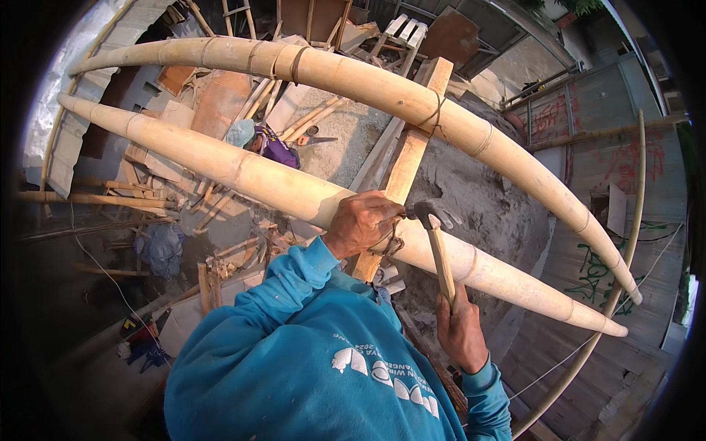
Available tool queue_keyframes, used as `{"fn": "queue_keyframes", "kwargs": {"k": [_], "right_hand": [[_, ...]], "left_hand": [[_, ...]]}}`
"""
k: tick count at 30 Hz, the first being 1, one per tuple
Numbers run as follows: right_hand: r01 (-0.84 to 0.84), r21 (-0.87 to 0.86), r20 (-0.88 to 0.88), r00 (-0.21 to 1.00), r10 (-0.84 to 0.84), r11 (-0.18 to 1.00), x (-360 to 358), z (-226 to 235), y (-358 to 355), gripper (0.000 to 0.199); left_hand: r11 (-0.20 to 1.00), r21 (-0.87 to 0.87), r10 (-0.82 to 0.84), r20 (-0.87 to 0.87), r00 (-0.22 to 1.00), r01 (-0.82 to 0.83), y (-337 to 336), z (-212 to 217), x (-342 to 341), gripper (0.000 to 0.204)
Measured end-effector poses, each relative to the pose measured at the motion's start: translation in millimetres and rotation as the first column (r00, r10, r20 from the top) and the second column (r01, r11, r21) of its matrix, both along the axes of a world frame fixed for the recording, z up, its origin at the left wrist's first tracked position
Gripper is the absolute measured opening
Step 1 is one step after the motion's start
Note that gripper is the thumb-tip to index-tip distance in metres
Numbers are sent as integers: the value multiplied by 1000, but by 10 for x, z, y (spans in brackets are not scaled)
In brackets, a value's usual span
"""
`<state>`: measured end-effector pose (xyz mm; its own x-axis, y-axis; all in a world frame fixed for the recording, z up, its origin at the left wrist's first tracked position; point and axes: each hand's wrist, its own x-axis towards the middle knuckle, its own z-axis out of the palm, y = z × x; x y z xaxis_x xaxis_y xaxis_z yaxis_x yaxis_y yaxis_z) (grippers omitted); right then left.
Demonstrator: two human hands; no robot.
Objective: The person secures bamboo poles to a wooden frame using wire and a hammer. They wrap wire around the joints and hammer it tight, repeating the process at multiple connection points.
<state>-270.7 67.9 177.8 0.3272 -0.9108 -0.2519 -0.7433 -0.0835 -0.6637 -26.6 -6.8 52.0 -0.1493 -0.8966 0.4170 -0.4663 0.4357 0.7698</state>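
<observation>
In my right hand (463, 332) is the wooden handle of a claw hammer (442, 261). Its dark metal head is up beside the fingertips of my left hand (365, 220). That hand rests on the near bamboo pole (507, 272), fingers pinched together; what they hold, if anything, is hidden. Just below them a dark tie (392, 244) wraps the pole where it crosses a squared wooden beam (408, 163). Beyond, a second bamboo pole (353, 73) crosses the same beam, bound with another dark tie (438, 112).
Far below lie scrap boards (220, 99) and bamboo offcuts. A person (278, 147) in purple, apparently with a pale cap, is down there. A thin curved pole (637, 184) stands at right before metal sheet walls (588, 162). A blue-grey plastic bag (159, 248) lies lower left.
</observation>
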Motion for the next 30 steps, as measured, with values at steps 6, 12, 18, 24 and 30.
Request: {"fn": "queue_keyframes", "kwargs": {"k": [6, 12, 18, 24, 30], "right_hand": [[95, 174, 268, 953, -140, 980, 13, 287, 12, 33], [234, 346, 377, 852, -363, 909, -1, 137, 160, 43], [288, 207, 547, 758, -354, 935, 117, 336, 136, 38], [247, 452, 677, 530, -510, 857, -48, -37, 163, 23], [65, 355, 279, 945, -172, 933, -134, 411, -95, 30]], "left_hand": [[996, -60, 65, -41, 997, -67, 122, -6, 77, 23], [799, 373, 580, -268, 769, -473, 1014, 132, 60, 29], [469, 883, 383, -223, 896, 19, 1467, -840, 48, 56], [356, 745, 415, -667, 618, 564, 1148, -947, -132, 62], [464, 719, 426, -693, 581, 517, 1189, -968, -176, 58]]}}
